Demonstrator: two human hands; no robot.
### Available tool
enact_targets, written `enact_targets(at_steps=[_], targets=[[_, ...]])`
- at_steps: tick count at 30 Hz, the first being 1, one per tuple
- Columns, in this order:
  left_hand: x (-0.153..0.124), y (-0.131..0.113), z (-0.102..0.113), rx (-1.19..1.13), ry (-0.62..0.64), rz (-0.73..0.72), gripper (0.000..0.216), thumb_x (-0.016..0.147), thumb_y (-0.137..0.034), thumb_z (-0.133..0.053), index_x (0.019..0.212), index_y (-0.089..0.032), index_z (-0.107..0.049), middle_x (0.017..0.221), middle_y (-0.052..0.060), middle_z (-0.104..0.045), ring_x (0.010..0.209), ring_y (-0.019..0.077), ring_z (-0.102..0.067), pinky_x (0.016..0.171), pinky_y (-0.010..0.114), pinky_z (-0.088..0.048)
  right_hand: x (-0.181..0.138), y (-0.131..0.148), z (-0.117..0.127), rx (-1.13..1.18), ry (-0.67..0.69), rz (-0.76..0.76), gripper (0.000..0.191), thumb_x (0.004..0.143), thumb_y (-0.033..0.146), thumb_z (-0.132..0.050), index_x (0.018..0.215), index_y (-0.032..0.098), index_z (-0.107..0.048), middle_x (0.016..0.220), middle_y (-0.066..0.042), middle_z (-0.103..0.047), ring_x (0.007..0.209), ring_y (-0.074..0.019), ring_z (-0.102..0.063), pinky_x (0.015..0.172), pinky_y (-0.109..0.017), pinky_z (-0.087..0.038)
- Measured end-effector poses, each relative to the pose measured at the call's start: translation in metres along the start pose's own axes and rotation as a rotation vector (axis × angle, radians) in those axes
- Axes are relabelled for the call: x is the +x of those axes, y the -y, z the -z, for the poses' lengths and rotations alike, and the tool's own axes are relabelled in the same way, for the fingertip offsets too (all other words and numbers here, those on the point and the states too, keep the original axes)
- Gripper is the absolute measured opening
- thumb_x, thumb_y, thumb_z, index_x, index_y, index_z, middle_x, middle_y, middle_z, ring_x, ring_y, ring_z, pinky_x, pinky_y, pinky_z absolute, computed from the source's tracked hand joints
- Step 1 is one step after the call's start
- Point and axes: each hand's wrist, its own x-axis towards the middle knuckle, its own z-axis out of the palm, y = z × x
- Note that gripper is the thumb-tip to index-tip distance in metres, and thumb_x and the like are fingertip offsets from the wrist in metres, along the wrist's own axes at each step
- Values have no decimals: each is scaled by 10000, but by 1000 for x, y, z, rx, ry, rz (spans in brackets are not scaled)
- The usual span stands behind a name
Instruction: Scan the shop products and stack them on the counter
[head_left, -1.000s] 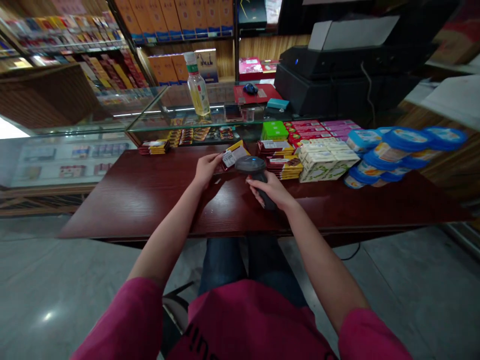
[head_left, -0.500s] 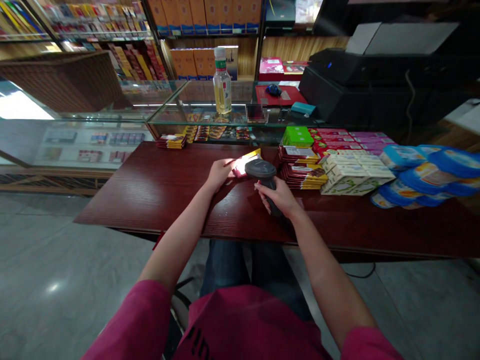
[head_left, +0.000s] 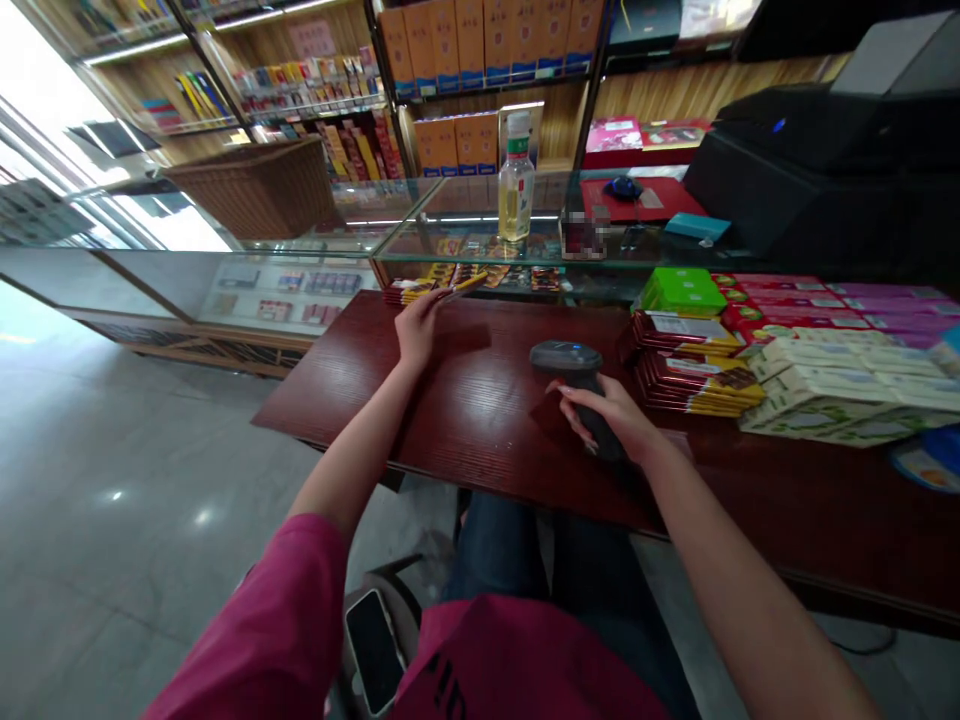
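My left hand [head_left: 417, 325] is closed on the edge of a thin yellow-and-red packet [head_left: 466, 287], which looks like a chocolate bar, held above the far left of the table. Just behind that hand lies a low stack of similar packets [head_left: 401, 291]. My right hand [head_left: 600, 415] grips the handle of a dark barcode scanner [head_left: 568, 357], its head pointing left over the tabletop. To the right of the scanner stand piles of red-and-yellow packets [head_left: 694, 380], with a green box [head_left: 682, 290] behind them.
The dark red wooden table [head_left: 465, 400] meets a glass display case [head_left: 472, 215] bearing a bottle [head_left: 516, 185]. White-green boxes [head_left: 840, 385] and red boxes [head_left: 780, 300] crowd the right side. A wicker basket [head_left: 255, 190] stands at the back left. A phone [head_left: 375, 645] lies beside my leg.
My left hand has carried the packet left, away from the scanner, toward the low stack. The scanner's bright light on the packet is gone. The view has turned left.
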Motion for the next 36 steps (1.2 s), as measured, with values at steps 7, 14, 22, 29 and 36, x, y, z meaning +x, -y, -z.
enact_targets(at_steps=[7, 14, 22, 29, 36], targets=[[47, 51, 80, 369, 167, -69, 309, 1027, -183, -607, 1198, -255, -854, 1445, 72, -766, 1465, 220, -635, 1284, 397, -437, 48, -5, -19, 235, 72, -4, 489, 740, 527, -912, 998, 185, -676, 611, 62, -566, 375, -75, -423, 331, -219, -319], [56, 87, 86, 629, 176, 53, 394, 1018, -187, -576, 1329, -263, -804, 1564, 101, -682, 1413, 311, -623, 1213, 538, -463, 92, -12, -45, 247, 106, 13, 487, 727, 519, -908, 989, 191, -661, 606, 51, -578, 394, -90, -437, 350, -231, -319], [48, 75, 74, 701, 263, -100, 657, 1020, -132, -447, 1660, -264, -517, 1772, 74, -439, 1627, 292, -433, 1313, 546, -294, 100, -17, -46, 245, 119, 35, 469, 758, 531, -884, 1005, 187, -680, 624, 38, -598, 397, -99, -456, 344, -241, -327], [48, 86, 70, 718, 415, -107, 643, 1005, -159, -434, 1627, -251, -570, 1693, 89, -559, 1602, 284, -481, 1301, 492, -312, 99, -19, -46, 276, 115, 43, 500, 747, 540, -891, 1023, 187, -668, 621, 52, -602, 384, -94, -457, 337, -237, -332], [47, 74, 72, 731, 418, -70, 699, 972, -138, -438, 1659, -243, -514, 1743, 106, -484, 1655, 304, -396, 1319, 576, -232, 86, -17, -48, 311, 68, 99, 506, 745, 535, -893, 1029, 207, -634, 613, 75, -569, 387, -89, -454, 341, -232, -318]])
